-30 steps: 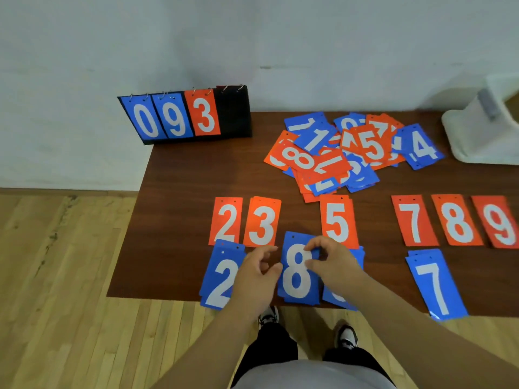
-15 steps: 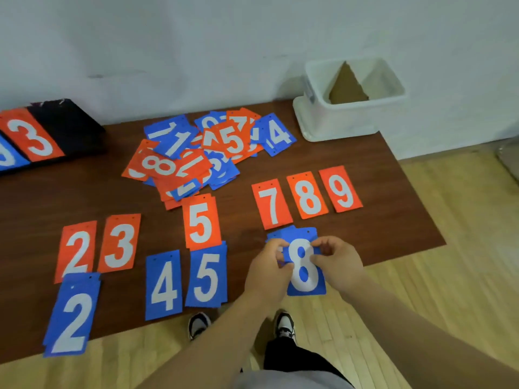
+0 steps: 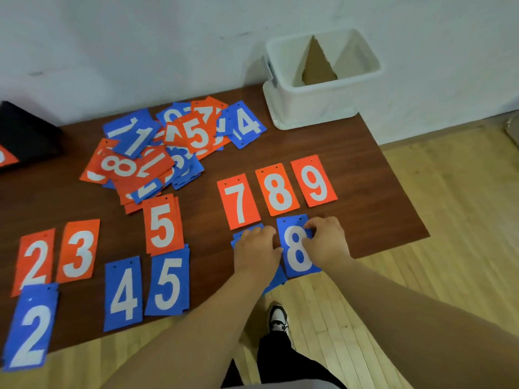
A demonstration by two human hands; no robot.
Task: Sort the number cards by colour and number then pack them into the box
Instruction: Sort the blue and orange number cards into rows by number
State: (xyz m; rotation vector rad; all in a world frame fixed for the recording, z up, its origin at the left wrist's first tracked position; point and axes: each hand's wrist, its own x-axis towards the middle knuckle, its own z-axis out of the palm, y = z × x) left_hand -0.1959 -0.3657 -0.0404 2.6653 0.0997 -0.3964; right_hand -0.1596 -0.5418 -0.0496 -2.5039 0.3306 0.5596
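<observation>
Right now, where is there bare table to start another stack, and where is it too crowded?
Bare wood: between orange 5 and orange 7; between orange 3 and orange 5, above blue 4; right of the right hand on blue 8, below orange 9; between orange 9 and the white box. Crowded: the mixed pile at the back.

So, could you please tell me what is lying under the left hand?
A blue card, showing past the left hand above and below. Its number is covered by the hand.
</observation>
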